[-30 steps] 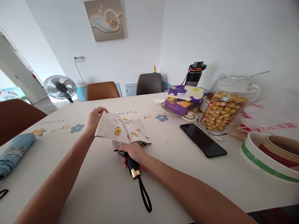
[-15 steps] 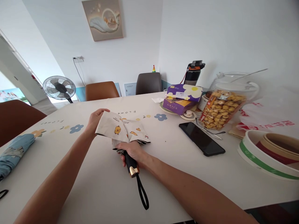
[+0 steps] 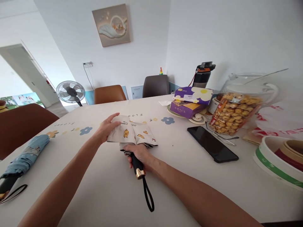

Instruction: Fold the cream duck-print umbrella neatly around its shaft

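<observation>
A folded cream umbrella (image 3: 132, 134) printed with small yellow ducks lies on the white table (image 3: 111, 189) in front of me. My right hand (image 3: 139, 154) is closed round its black handle, whose gold end cap and black wrist strap (image 3: 148, 197) stick out toward me. My left hand (image 3: 107, 127) lies on the left flap of the canopy, fingers mostly stretched and pressing the cloth down.
A folded blue umbrella (image 3: 23, 159) lies at the left edge. A black phone (image 3: 211, 145), a purple box (image 3: 190, 102), a snack jar (image 3: 239, 108), a black flask (image 3: 203, 74) and stacked round tubs (image 3: 279, 157) stand at the right. Brown chairs (image 3: 21, 124) ring the table; a fan (image 3: 70, 92) stands behind.
My left hand has lowered the canopy flap it was holding up and now flattens it onto the umbrella. The camera has shifted slightly. My right hand keeps its grip on the handle.
</observation>
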Motion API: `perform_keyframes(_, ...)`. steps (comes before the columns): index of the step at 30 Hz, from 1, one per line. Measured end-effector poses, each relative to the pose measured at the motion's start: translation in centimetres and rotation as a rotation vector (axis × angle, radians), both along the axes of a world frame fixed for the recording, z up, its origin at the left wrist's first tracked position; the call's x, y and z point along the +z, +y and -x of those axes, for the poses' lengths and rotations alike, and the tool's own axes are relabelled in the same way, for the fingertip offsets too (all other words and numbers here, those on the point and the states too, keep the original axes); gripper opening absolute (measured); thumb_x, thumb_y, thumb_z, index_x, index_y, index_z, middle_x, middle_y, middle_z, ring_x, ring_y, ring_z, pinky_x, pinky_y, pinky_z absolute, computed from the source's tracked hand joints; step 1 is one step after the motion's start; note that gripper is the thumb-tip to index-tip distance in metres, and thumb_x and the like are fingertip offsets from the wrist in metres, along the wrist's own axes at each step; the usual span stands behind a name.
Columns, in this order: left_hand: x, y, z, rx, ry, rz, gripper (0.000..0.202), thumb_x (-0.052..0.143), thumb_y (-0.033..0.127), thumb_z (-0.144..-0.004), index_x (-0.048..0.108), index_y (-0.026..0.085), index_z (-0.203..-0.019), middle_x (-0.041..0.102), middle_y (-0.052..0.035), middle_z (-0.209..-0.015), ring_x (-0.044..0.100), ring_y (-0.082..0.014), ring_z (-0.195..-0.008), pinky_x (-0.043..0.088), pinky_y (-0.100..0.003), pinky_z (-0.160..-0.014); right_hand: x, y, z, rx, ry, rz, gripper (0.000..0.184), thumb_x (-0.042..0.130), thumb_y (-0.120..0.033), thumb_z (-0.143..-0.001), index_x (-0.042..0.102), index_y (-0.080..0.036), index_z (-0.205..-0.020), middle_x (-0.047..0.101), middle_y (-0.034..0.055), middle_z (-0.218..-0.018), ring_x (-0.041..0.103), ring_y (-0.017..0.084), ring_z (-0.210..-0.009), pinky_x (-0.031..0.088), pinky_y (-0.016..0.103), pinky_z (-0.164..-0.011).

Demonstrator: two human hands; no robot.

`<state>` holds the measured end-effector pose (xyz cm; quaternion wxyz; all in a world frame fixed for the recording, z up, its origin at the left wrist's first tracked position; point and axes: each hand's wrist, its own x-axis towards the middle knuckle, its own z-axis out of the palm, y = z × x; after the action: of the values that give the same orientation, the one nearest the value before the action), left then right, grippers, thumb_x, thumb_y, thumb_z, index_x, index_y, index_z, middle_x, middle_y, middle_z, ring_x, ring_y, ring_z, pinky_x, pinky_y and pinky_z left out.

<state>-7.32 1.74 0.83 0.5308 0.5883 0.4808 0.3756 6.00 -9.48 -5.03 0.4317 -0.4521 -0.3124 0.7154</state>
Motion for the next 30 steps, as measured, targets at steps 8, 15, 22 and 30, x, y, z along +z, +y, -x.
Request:
perform_keyframes(8, -1.3, -2.5, 1.9, 0.171, -0.105, -0.017, 0.038, 0.073, 0.038, -0.059, 0.068, 0.016, -0.090, 0.066, -0.0055, -0.078, 0.059, -0.0141, -0.060, 0.048, -0.023, -0.050, -0.2, 0.1, 0.2, -0.033, 0.022, 0.019, 0.017, 0.066, -0.024, -0.069, 0.052, -0.015, -0.071, 0.049, -0.0026, -0.052, 0.045, 0.009, -0.036, 0.042, 0.022, -0.030)
perform_keyframes(15, 0.3, -3.3, 2.6, 0.248, -0.143, -0.118, 0.036, 0.073, 0.036, -0.059, 0.070, 0.017, -0.089, 0.066, -0.0030, -0.077, 0.057, -0.0119, -0.059, 0.046, -0.021, -0.049, 0.5, -0.3, 0.2, 0.011, 0.025, 0.011, 0.022, 0.071, -0.023, -0.064, 0.054, -0.015, -0.076, 0.048, -0.0035, -0.053, 0.044, 0.009, -0.039, 0.039, 0.021, -0.029)
perform_keyframes(22, -0.3, -2.9, 2.3, 0.215, -0.208, 0.009, 0.031, 0.074, 0.032, -0.059, 0.069, 0.015, -0.085, 0.066, -0.0035, -0.077, 0.057, -0.0100, -0.058, 0.045, -0.019, -0.049, 0.6, -0.2, -0.6, -0.022, 0.178, -0.013, 0.026, 0.071, -0.028, -0.066, 0.055, -0.015, -0.082, 0.047, -0.0037, -0.059, 0.045, 0.007, -0.044, 0.039, 0.018, -0.033)
perform_keyframes(30, -1.9, -3.2, 1.2, 0.097, -0.360, 0.199, 0.026, 0.075, 0.025, -0.061, 0.066, 0.014, -0.083, 0.065, -0.0030, -0.072, 0.059, -0.0108, -0.060, 0.047, -0.019, -0.052, 0.9, 0.2, -0.9, -0.045, 0.307, 0.052, 0.041, 0.047, -0.056, -0.081, 0.052, -0.015, -0.080, 0.049, -0.0014, -0.062, 0.043, 0.007, -0.041, 0.038, 0.019, -0.032)
